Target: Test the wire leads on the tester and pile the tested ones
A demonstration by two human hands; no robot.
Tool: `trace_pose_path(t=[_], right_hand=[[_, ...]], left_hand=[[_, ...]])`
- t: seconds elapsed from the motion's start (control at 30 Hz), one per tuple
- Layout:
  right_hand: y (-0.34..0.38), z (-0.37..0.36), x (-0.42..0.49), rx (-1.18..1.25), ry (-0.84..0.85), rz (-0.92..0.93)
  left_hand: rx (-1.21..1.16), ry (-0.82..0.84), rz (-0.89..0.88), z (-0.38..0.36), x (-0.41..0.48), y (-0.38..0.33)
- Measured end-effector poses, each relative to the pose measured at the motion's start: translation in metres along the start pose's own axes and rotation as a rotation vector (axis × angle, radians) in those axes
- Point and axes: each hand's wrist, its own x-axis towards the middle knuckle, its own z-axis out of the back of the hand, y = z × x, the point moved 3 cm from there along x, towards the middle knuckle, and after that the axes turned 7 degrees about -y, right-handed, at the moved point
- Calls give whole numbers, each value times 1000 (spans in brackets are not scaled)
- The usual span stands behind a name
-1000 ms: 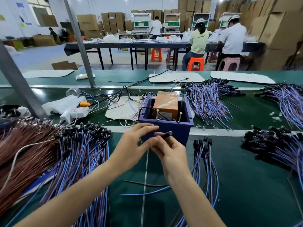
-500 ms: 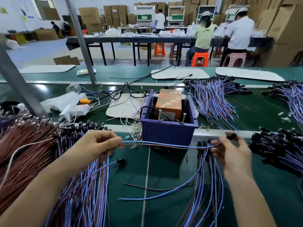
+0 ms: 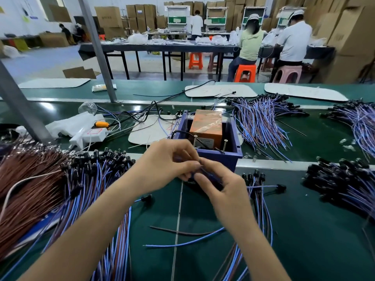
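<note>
Lead: just before tester, pinched between left hand and right hand, both curled close. Judged light, limp, thin; best held near stiff black end. Pile lay left of tester.

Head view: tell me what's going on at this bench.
A person is working at a green bench. The left hand and the right hand meet and pinch one wire lead just in front of the purple box that holds the orange tester. A big pile of leads lies to the left of the hands, and a smaller pile lies to the right.
</note>
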Motion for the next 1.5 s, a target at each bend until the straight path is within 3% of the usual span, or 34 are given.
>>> trace_pose_path(t=[0.17, 0.3, 0.5, 0.63, 0.93, 1.5], right_hand=[[-8, -3, -1, 283, -224, -89], [-20, -4, -1, 455, -263, -206], [-49, -7, -2, 687, -457, -577], [-61, -2, 3, 609, -561, -644], [-62, -3, 5, 436, -460, -619], [-64, -3, 6, 445, -450, -609]], left_hand=[[-214, -242, 41, -13, -2, -5], [-454, -409, 123, -39, -9, 7], [-632, -417, 382, -68, -1, 36], [-546, -406, 425, -70, 5, 47], [-465, -479, 404, -63, 10, 55], [-473, -523, 416, -56, 12, 63]])
